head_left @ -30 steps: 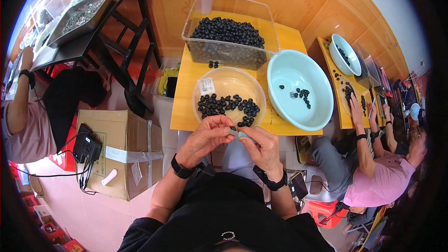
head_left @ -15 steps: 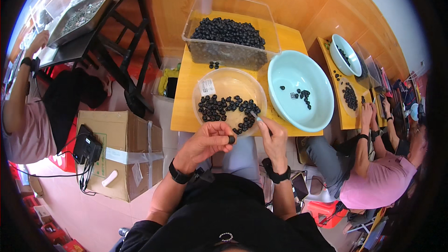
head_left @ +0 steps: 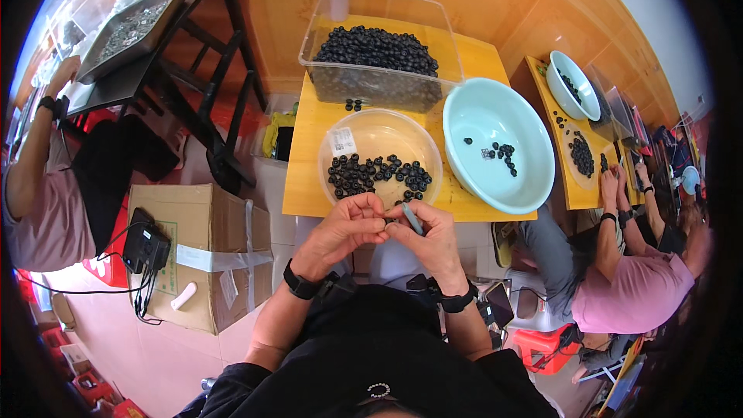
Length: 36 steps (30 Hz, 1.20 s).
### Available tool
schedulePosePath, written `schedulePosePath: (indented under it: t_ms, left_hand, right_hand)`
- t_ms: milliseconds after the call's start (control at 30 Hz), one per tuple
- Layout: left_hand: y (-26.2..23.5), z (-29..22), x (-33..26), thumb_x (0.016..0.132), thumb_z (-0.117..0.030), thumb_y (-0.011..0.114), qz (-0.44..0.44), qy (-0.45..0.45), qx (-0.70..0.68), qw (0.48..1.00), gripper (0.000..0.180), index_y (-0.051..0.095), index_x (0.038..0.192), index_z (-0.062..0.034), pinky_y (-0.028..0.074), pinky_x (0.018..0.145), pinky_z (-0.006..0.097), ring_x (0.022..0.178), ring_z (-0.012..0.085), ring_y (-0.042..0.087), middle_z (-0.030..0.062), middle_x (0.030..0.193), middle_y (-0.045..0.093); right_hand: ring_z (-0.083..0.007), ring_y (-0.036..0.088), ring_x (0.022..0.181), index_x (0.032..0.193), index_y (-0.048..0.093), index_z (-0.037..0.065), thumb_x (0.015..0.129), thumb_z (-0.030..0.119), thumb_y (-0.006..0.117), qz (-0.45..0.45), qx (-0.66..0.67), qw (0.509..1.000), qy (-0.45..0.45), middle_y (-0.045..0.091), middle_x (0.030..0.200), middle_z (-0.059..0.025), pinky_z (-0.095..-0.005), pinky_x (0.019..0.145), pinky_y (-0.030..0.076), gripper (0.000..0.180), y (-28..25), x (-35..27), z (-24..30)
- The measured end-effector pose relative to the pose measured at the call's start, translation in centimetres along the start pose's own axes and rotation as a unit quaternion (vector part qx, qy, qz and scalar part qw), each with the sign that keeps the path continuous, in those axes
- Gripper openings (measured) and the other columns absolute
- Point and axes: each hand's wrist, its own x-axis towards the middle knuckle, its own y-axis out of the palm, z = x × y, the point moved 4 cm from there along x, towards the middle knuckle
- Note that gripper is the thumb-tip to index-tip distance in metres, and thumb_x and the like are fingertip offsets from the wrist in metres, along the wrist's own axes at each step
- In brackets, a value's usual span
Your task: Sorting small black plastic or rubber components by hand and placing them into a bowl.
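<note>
While a seated person [head_left: 46, 178] at the far left was cut off by the dark rim, only an arm and a pink top showing, a metal tray [head_left: 131, 27] of small pale pieces sat on a black stand above, its contents too small to tell. Lower down stood a taped cardboard box [head_left: 209, 255] with a black device [head_left: 145, 246] and its cables resting against its left edge.

At the near edge of the yellow surface [head_left: 306, 186], the left hand [head_left: 344, 228] was curled, its fingertips pinched together and meeting those of the right hand [head_left: 429, 236]. Whatever the left one pinched was hidden between the fingers. The right hand was clamped on a thin grey tool [head_left: 412, 218], which stuck up at a slant toward the clear round bowl [head_left: 360, 135] just beyond. That bowl held a band of small black beads [head_left: 375, 174].

Behind it stood a clear tub [head_left: 333, 31] heaped with the same black beads. To the right lay a pale blue basin [head_left: 534, 178] with a few beads inside. Farther right, 2 more people [head_left: 627, 286] worked at another yellow surface [head_left: 561, 162], partly lost in the curved edge.
</note>
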Motion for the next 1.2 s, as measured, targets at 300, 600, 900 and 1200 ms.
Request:
schedulePosePath:
  t_ms: [300,600,900,1200]
  left_hand:
    - [-0.1,1.3,0.4,0.083,-0.007,0.065,-0.017,-0.016,0.033,0.999,0.012,0.055,0.090,-0.0051,0.055,0.071,0.024,0.078,0.0129,0.065,0.0061,0.087,0.064]
    - [2.2,1.2,2.9,0.085,-0.010,0.064,-0.030,-0.024,0.149,0.988,0.014,0.057,0.093,-0.0024,0.055,0.071,0.024,0.078,0.0120,0.064,0.0057,0.087,0.064]
    - [-2.2,-3.2,3.4,0.077,0.000,0.064,-0.223,0.149,0.443,0.855,0.013,0.064,0.090,0.0019,0.050,0.064,0.024,0.070,0.0125,0.062,0.0083,0.080,0.066]
    - [-3.0,-5.6,2.6,0.061,0.006,0.067,-0.285,0.249,0.777,0.502,0.021,0.063,0.081,-0.0009,0.048,0.068,0.038,0.076,0.0320,0.059,0.0152,0.079,0.060]
  right_hand:
    - [-0.0012,0.051,0.067,0.090,0.065,0.001,0.080,0.002,0.066,-0.025,0.008,0.999,0.037,0.061,0.073,0.0019,-0.0164,0.058,0.039,0.011,-0.3,-0.9,-0.6]
    - [-0.0015,0.052,0.062,0.084,0.064,0.002,0.078,0.001,0.068,-0.034,0.031,0.997,0.054,0.061,0.070,0.0024,-0.0162,0.056,0.041,0.008,-3.3,-0.3,0.2]
    - [-0.0050,0.051,0.067,0.091,0.064,0.003,0.079,0.002,0.063,-0.295,-0.250,0.919,-0.083,0.058,0.075,0.0000,-0.0230,0.061,0.042,0.012,-12.5,0.4,1.9]
    - [-0.0136,0.057,0.079,0.103,0.063,0.000,0.079,0.005,0.065,-0.360,-0.254,0.892,-0.102,0.066,0.089,-0.0069,-0.0277,0.073,0.045,0.024,-12.4,-0.7,0.7]
